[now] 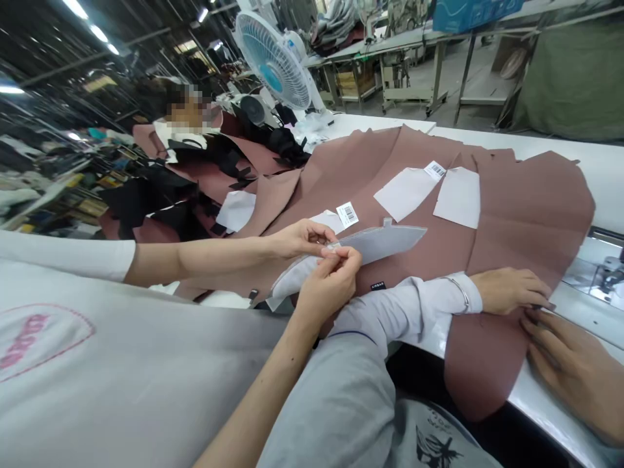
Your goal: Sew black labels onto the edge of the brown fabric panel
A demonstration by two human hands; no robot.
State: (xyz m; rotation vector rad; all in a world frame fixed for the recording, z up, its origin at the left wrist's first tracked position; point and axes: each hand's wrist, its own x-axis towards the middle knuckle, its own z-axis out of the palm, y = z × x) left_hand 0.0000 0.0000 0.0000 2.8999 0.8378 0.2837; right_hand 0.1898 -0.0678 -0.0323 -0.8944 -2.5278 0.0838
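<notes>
Main piece: brown cloth (526, 195), matte, smooth-faced, spread across the white, hard-topped desk (604, 170). Outline irregular; far right corner rounded, a few shallow creases. A rounded flap hangs over the near edge of the desk.

Left hand (507, 290): palm down on the cloth near its right side, fingers close together and bent, tips at the cloth's edge. Thin, shiny bracelet (459, 292) over the pale sleeve cuff. Right hand (578, 367): just beside it, fingers loosely spread and extended, tips at the same edge. A small dark bit (537, 306) shows between the two sets of fingertips. Cannot tell whether either hand grips the cloth or only presses on it.

On the cloth: two flat, pale, angular panels (458, 197), paper barcode labels (348, 214) and a small black tag (377, 285) with light lettering.

To the left, a co-worker's hands (331, 281) pinch a grey strip (385, 247), long and tapering to a point, with a stitched-looking upper edge.

Right of the cloth: bright metal machine parts (609, 276). Behind: white fan (275, 62), round wire cage, blue hub.
</notes>
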